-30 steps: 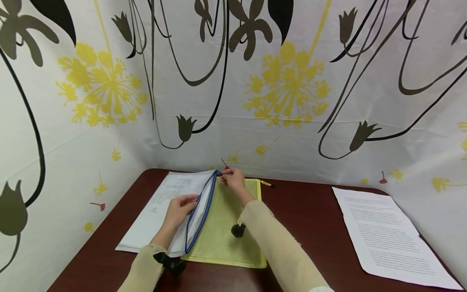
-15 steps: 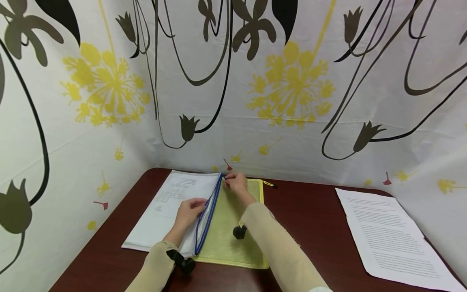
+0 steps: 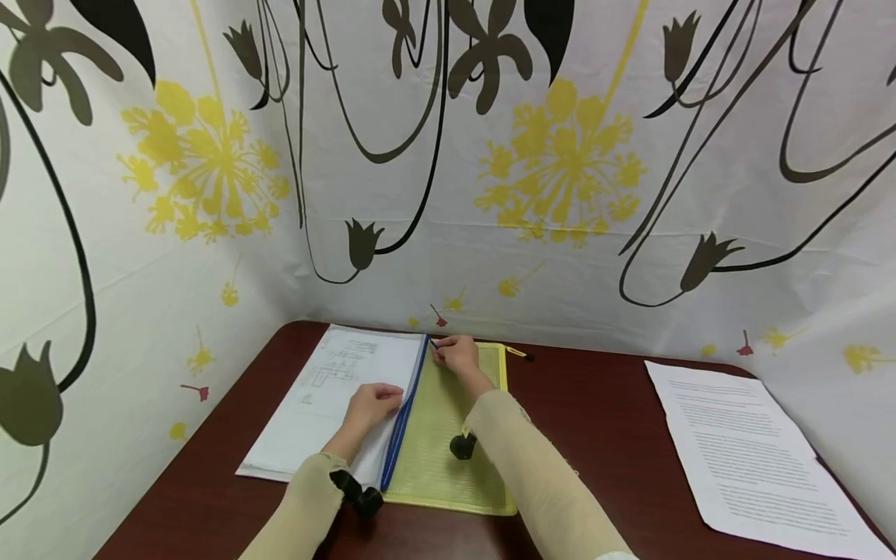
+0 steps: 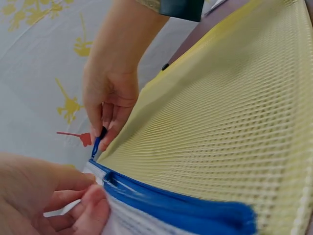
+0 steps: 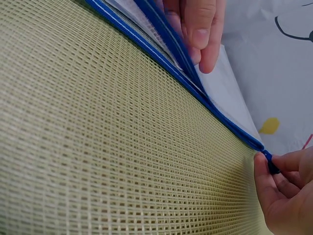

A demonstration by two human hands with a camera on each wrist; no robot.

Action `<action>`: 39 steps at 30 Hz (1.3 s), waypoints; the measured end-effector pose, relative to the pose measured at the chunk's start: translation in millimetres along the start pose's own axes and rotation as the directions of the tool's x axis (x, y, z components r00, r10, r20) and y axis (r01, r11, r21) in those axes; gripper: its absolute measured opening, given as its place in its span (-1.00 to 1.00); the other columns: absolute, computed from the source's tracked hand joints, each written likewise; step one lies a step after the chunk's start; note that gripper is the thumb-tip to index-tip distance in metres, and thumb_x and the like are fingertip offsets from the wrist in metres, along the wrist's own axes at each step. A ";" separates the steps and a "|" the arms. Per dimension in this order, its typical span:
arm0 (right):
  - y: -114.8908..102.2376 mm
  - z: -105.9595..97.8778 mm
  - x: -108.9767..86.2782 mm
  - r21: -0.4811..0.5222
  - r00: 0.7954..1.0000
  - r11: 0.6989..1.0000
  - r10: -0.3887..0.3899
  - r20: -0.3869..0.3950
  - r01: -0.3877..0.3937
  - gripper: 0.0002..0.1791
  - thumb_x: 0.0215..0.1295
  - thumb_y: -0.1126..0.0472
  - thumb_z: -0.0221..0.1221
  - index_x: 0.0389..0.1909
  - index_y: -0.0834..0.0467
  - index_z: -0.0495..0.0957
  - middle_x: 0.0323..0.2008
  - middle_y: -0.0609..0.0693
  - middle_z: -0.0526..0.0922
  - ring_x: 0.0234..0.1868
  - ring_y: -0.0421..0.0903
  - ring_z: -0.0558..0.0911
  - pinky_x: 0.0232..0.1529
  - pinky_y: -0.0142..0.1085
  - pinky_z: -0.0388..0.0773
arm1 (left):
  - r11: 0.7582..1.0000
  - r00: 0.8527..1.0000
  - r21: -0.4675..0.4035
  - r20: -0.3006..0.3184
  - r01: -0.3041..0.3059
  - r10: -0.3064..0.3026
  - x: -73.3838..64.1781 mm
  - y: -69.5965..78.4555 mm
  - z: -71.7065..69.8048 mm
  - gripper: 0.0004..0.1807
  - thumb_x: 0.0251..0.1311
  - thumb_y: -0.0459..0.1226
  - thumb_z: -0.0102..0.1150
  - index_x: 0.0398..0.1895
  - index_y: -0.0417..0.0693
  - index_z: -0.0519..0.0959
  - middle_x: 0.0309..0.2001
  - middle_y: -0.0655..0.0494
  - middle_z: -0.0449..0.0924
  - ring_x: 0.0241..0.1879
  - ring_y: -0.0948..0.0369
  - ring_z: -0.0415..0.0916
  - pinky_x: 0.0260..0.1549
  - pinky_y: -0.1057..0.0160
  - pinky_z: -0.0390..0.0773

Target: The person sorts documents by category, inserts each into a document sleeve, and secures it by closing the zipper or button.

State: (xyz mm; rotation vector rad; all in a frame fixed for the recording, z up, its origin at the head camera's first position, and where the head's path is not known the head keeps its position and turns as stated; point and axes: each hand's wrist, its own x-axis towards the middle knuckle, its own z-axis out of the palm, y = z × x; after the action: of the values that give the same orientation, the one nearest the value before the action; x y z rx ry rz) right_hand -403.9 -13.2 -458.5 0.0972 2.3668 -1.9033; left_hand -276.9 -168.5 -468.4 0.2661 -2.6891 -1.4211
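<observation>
A zip document pouch with blue zipper edging lies at the left, printed sheets showing through it. It overlaps a yellow mesh zip pouch. My left hand pinches the blue-edged pouch near the middle of its opening, thumb and fingertips at the rim in the left wrist view. At the far corner my right hand pinches the blue zipper pull between thumb and finger. In the right wrist view the two blue zipper edges stand apart by the left fingers and run together toward the pull.
A stack of printed paper lies at the table's right side. The yellow pouch's own zipper pull sticks out at its far right corner. A patterned cloth hangs right behind the dark table.
The blue-edged pouch and my left hand have shifted to the right. Its opening, gaping wide earlier, now looks narrow. My right hand keeps its pinch at the far corner.
</observation>
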 end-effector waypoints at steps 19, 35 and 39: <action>1.8 -1.4 -3.6 0.003 1.000 1.000 0.003 -0.002 -0.003 -0.83 0.30 0.49 0.16 -0.17 0.45 0.67 -0.30 0.28 0.73 -0.38 -0.05 0.72 -0.22 -0.26 0.73 | 0.996 0.973 -0.015 0.211 -0.093 0.094 60.9 36.8 -25.8 -0.65 0.38 -0.25 0.14 0.16 -0.15 0.60 0.19 -0.13 0.62 0.25 -0.06 0.51 0.25 -0.01 0.49; 4.2 4.4 -12.8 -0.047 1.000 0.999 -0.022 0.003 0.022 -0.83 0.27 0.45 0.23 -0.15 0.41 0.68 -0.23 0.28 0.74 -0.44 -0.14 0.70 -0.35 -0.39 0.69 | 0.979 0.975 -0.171 0.172 -0.113 0.142 103.4 -7.1 13.2 -0.51 0.43 -0.19 0.10 0.40 0.05 0.42 0.45 -0.02 0.35 0.48 -0.04 0.22 0.46 -0.10 0.19; 6.6 -0.5 -10.8 -0.061 1.000 0.998 -0.020 -0.019 0.019 -0.82 0.25 0.45 0.25 -0.15 0.40 0.69 -0.21 0.28 0.74 -0.46 -0.15 0.71 -0.33 -0.36 0.71 | 0.986 0.969 -0.088 0.192 -0.143 0.157 107.4 -8.7 22.1 -0.44 0.35 -0.31 0.12 0.42 0.09 0.39 0.47 0.00 0.32 0.51 -0.04 0.16 0.48 -0.11 0.14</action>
State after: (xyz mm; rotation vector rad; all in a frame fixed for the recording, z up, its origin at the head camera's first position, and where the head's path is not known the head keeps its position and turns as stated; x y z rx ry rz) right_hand -392.4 -11.1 -463.5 0.0890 2.4449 -1.8458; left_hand -384.7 -176.2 -488.4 -0.0884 -2.7310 -1.5716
